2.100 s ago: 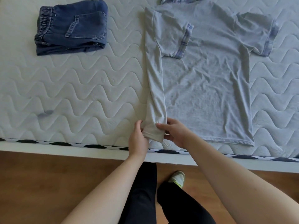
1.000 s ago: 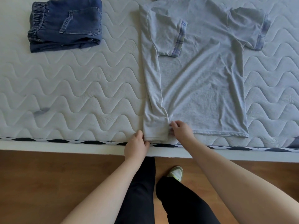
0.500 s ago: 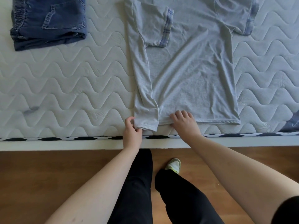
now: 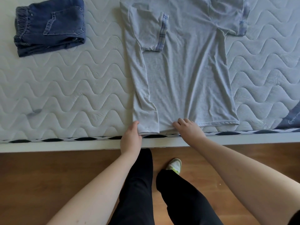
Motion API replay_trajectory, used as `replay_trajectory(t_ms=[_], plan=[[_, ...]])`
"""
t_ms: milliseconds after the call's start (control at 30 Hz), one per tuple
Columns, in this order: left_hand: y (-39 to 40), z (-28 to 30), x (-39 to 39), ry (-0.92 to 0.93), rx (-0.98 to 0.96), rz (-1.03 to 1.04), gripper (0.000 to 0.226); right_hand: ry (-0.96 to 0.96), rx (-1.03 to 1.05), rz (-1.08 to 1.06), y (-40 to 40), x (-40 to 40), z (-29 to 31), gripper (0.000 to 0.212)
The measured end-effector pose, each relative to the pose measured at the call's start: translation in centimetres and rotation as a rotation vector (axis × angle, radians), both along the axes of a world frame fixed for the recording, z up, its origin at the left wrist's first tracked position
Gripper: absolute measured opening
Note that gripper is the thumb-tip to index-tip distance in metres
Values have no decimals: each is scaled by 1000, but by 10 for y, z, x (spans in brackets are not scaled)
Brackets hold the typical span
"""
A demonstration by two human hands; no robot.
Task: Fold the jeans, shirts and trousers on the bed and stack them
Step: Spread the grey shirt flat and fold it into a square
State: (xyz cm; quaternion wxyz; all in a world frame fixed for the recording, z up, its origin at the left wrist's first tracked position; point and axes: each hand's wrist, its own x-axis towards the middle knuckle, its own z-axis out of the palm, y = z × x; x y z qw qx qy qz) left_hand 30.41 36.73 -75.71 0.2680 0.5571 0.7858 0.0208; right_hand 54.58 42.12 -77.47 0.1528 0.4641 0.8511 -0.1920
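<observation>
A grey short-sleeved shirt [image 4: 186, 75] with plaid sleeve cuffs lies flat on the white quilted mattress [image 4: 65, 88]. Its left side is folded inward as a long strip, with the sleeve lying across the chest. My left hand [image 4: 131, 137] pinches the bottom left corner of that folded strip at the bed's front edge. My right hand [image 4: 188, 127] grips the shirt's bottom hem just right of the strip, and creases fan out from it. Folded blue jeans [image 4: 50, 26] sit at the far left of the bed.
The mattress edge with a black-and-white diamond trim [image 4: 81, 139] runs across the view. A dark blue garment [image 4: 292, 118] pokes in at the right edge. Below lie a wooden floor [image 4: 48, 176] and my legs and a shoe [image 4: 175, 164].
The folded strip's lower end was laid down flat on the bed. My right hand moved from the strip to the hem beside it. My left hand stayed at the corner.
</observation>
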Motion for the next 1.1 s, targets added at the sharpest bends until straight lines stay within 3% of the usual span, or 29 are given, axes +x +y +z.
replay_trajectory(t_ms=[167,267,400,700,900,1100], plan=[[3,-4,-2,32,-160,-165,54,33,13,-138,2,-10,-9,32],[7,0,-8,1,-115,-190,43,206,0,-321,13,-25,-5,26],[28,2,-19,-67,-6,-123,22,341,-167,-496,46,-60,8,30],[134,-3,-53,-243,45,-94,27,583,-361,-983,136,-126,10,40],[213,7,-83,-327,63,-23,28,614,-338,-1161,204,-128,15,43],[307,-4,-102,-404,-9,82,35,666,-251,-1179,294,-123,19,53]])
